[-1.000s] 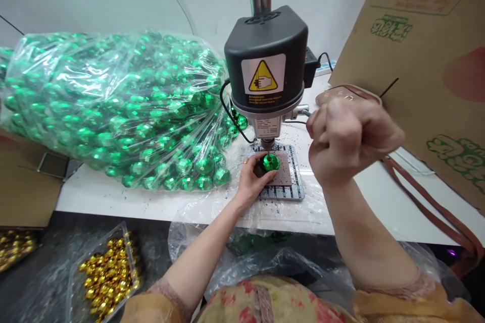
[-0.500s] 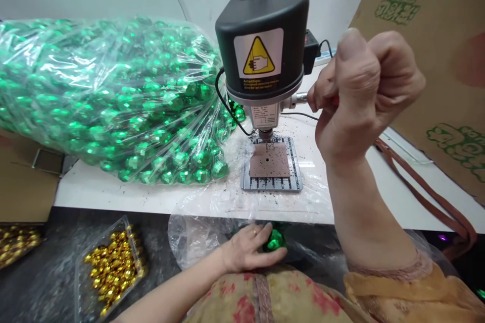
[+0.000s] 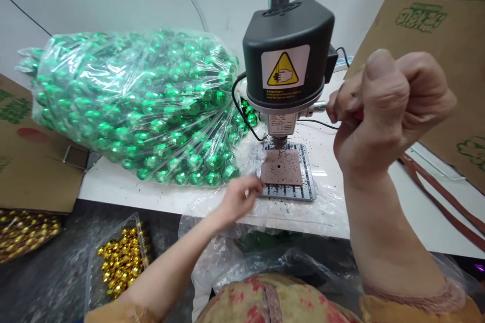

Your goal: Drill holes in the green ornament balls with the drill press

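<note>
My right hand (image 3: 386, 111) is a raised fist, closed round the lever handle (image 3: 319, 107) that sticks out of the small black drill press (image 3: 288, 55). Under the bit lies a brown pad (image 3: 282, 167) with a hole in it, on a slotted metal plate (image 3: 309, 193); nothing rests on the pad. My left hand (image 3: 240, 197) hovers at the plate's front left corner, fingers loosely spread and holding nothing, right beside the big clear bag of green faceted baubles (image 3: 132, 106).
A clear tray of gold beads (image 3: 121, 257) and more gold beads (image 3: 22, 229) lie low at the left. Cardboard (image 3: 435, 35) leans at the right, more cardboard (image 3: 30, 161) stands left. A brown strap (image 3: 439, 189) crosses the white table (image 3: 113, 189). A crumpled plastic bag (image 3: 242, 252) hangs below the table's edge.
My left hand took a green bauble off the pad, lowered it into the plastic bag below the table edge, and came back up bare to the plate's corner. My right fist rose with the lever.
</note>
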### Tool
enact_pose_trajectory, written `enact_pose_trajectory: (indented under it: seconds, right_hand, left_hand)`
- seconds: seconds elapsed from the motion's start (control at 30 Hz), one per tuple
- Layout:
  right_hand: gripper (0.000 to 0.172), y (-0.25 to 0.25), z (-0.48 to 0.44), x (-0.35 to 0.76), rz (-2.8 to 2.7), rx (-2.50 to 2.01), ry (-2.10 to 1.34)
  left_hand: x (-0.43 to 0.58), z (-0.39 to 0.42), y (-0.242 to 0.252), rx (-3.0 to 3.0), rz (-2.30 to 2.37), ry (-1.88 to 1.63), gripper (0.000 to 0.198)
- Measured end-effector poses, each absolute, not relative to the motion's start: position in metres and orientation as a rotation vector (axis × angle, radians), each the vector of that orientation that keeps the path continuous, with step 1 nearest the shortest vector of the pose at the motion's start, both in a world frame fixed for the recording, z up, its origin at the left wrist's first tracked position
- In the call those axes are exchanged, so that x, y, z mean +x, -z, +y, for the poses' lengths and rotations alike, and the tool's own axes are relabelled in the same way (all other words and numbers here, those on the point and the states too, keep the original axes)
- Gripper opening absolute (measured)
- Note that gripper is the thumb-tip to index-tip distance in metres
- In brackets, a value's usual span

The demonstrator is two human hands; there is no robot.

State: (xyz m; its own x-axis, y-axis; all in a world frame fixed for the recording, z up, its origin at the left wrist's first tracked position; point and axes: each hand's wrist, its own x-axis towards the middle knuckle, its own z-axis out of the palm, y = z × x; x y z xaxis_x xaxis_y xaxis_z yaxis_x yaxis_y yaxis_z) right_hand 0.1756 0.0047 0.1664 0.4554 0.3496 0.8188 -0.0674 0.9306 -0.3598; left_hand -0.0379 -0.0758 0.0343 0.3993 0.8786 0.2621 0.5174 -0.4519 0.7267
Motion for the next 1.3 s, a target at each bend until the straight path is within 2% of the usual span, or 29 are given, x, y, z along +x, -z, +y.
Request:
enact_pose_trajectory:
  seconds: [0.1,0.23,0.33,0.5,0.57,0.63,0.73,0.9,1.1,1.3]
  right_hand:
    - [0.041,-0.166,0.006,0.176,-1.071,-0.289,-0.269]
    - [0.041,-0.165,0.007,0.179,-1.093,-0.266,-0.267]
    - [0.04,-0.165,0.005,0.181,-1.145,-0.252,-0.281]
    - [0.044,-0.165,0.003,0.18,-1.146,-0.248,-0.275]
    - [0.045,-0.165,0.004,0.18,-1.141,-0.242,-0.267]
    - [0.045,-0.164,0.005,0.179,-1.143,-0.243,-0.264]
    - [0.044,-0.163,0.006,0.179,-1.145,-0.248,-0.266]
    - [0.045,-0.162,0.005,0.179,-1.125,-0.258,-0.274]
    - [0.041,-0.164,0.001,0.178,-1.11,-0.258,-0.296]
    - [0.043,-0.164,0.0,0.179,-1.13,-0.292,-0.299]
  left_hand:
    - [-0.051,0.001,-0.049,2.236,1.612,-0.964,0.031]
    - [-0.048,0.08,-0.048,2.352,1.965,-0.436,0.037]
    - [-0.039,0.108,-0.04,2.313,2.121,-0.173,0.042]
    - [-0.04,0.12,-0.034,2.232,2.273,-0.151,0.036]
    - [-0.047,0.117,-0.035,2.226,2.282,-0.222,0.04]
    - [-0.054,0.106,-0.037,2.225,2.215,-0.467,0.044]
    - [-0.065,0.077,-0.04,2.228,1.92,-0.957,0.05]
    - [-0.066,0.01,-0.042,1.959,1.565,-1.358,0.049]
    - [-0.035,-0.028,-0.035,1.127,1.083,-1.312,0.057]
    - [-0.012,-0.017,-0.017,1.098,1.166,-1.366,0.06]
